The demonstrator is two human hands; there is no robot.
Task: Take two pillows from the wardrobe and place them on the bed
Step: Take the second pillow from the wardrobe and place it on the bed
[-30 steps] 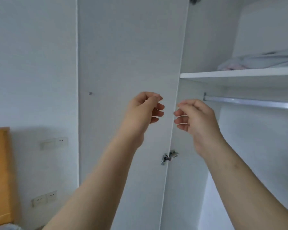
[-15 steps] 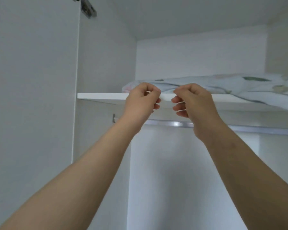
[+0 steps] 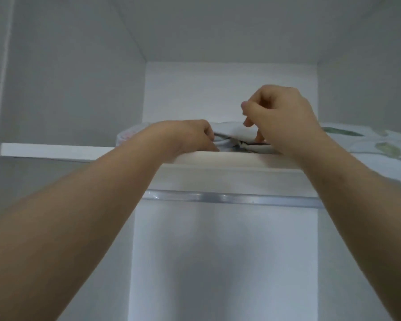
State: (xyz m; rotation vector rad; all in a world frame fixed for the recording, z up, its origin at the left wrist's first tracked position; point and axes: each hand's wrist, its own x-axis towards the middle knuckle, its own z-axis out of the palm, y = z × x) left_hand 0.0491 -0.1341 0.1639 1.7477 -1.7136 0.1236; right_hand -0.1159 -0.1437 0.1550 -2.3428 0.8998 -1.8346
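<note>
A pale pillow (image 3: 232, 132) with a green leaf print lies on the wardrobe's top shelf (image 3: 56, 150) and stretches off to the right. Whether a second pillow lies there I cannot tell. My left hand (image 3: 188, 135) reaches over the shelf edge and its curled fingers grip a fold at the pillow's front edge. My right hand (image 3: 280, 117) hovers just right of it. Its fingers are loosely curled and two fingertips touch the top of the fabric, while the thumb is lifted clear. The far side of the pillow is hidden.
A metal hanging rail (image 3: 229, 198) runs under the shelf, with nothing hanging below it. The wardrobe's left side wall (image 3: 67, 89) and right side wall (image 3: 361, 93) close in the shelf bay. The top panel sits well above the pillow.
The view swung from the wardrobe door to the top shelf bay. Both hands rose from below the shelf edge onto the pillow, and the left one took hold of the fabric.
</note>
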